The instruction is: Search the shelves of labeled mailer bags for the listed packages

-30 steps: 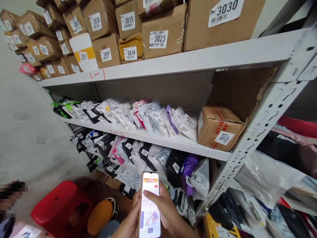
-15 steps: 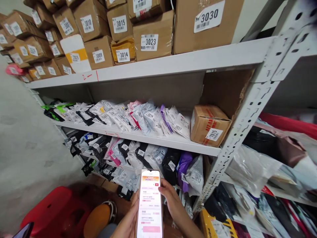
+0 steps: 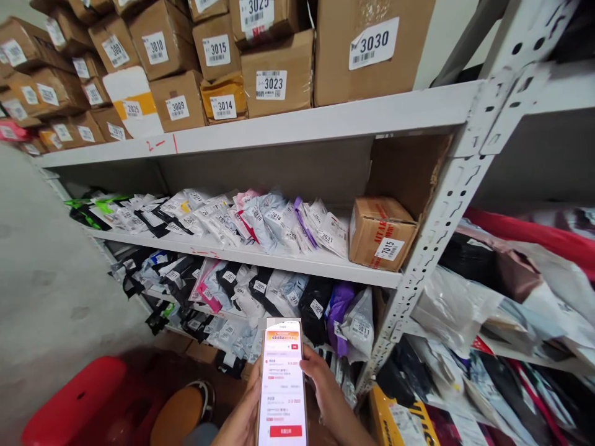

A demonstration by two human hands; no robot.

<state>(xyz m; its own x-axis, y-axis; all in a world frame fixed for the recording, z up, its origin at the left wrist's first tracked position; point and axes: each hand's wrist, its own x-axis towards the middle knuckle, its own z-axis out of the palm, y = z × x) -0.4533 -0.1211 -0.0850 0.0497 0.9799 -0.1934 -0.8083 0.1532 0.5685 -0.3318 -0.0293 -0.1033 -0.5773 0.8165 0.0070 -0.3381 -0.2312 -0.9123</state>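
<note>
At bottom centre, a lit phone [image 3: 282,387] stands upright between both hands. Left hand [image 3: 245,418] cups its left edge; right hand [image 3: 325,393] grips the right edge, thumb at the screen. Behind, bagged parcels [image 3: 279,297] crowd the lower shelf. Farther up, box 7015 [image 3: 381,234], then cartons [image 3: 274,74] on top.

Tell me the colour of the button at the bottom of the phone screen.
Red, on the phone in the head view.
</note>
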